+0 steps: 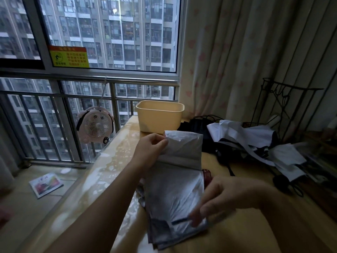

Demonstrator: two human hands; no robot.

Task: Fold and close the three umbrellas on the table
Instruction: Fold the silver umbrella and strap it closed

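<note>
Yellow counter (116,161) holds 3 umbrellas. Left hand (151,150) and right hand (231,194) fingers pinch the half-folded grey umbrella (178,179); the white umbrella (255,137) and black umbrella (195,125) wait.

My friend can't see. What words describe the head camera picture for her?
The left hand pinches the far end of a grey umbrella on the yellow table while the right hand pinches its near edge. To the right lie unfolded umbrellas; a cream tub stands behind.
</note>
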